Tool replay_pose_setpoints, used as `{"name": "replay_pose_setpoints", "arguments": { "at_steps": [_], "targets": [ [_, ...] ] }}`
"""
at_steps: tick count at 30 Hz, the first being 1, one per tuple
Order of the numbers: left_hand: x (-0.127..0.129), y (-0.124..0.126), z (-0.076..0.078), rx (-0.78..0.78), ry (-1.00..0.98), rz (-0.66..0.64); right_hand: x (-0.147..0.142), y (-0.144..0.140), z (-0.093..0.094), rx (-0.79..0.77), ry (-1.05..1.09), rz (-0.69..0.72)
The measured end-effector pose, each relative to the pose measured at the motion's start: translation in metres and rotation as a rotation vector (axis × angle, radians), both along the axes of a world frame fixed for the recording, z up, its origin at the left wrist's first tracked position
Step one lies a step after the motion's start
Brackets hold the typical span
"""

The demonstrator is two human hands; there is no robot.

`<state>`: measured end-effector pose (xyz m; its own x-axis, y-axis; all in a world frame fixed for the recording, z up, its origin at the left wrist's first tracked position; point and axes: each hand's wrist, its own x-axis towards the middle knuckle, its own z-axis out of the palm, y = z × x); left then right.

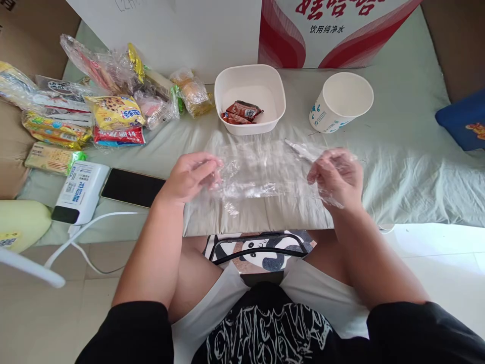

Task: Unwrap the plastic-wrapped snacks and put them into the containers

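A sheet of clear plastic film (pixel 261 167), crinkled and see-through, is stretched between my two hands above the cloth. My left hand (pixel 191 177) pinches its left end between thumb and fingers. On the other side, my right hand (pixel 335 177) has its fingers closed on the right end, with some film bunched over the knuckles. Just beyond the film stands a white square bowl (pixel 250 129) with small brown-red wrapped snacks (pixel 240 112) in it. A white paper cup (pixel 341 103), tilted in view, stands past my right hand.
Packaged snacks (pixel 117 111) lie heaped at the left. Nearer are a white power bank (pixel 81 192) with a cable and a black phone (pixel 131 187). A white and red carton (pixel 322 35) stands at the back, and a blue object (pixel 462 119) at the right edge.
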<state>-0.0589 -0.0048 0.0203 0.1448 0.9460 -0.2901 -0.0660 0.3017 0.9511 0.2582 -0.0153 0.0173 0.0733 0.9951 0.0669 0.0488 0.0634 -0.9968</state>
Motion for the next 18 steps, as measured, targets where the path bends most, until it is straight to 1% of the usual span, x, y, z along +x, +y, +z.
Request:
{"name": "replay_pose_setpoints", "arguments": {
  "at_steps": [2,4,6,8,12,15,18],
  "targets": [
    [-0.002,-0.001,0.004,0.080,-0.071,0.059,0.000,-0.001,0.003,-0.042,0.081,0.004],
    [-0.004,0.002,0.006,0.097,-0.097,0.125,0.002,0.001,0.004,-0.146,0.130,0.040],
    [-0.005,0.006,0.007,0.056,-0.099,0.169,0.005,0.004,0.003,-0.221,0.162,0.066],
    [-0.005,0.010,0.007,0.010,-0.111,0.186,0.008,0.007,0.001,-0.265,0.181,0.085],
    [-0.005,0.011,0.007,-0.008,-0.209,0.208,0.014,0.012,0.002,-0.386,0.276,0.071],
    [-0.003,0.012,0.006,-0.029,-0.282,0.241,0.018,0.013,0.004,-0.406,0.359,0.097],
    [-0.001,0.014,0.003,-0.040,-0.308,0.310,0.017,0.014,0.003,-0.401,0.391,0.131]
  ]
}}
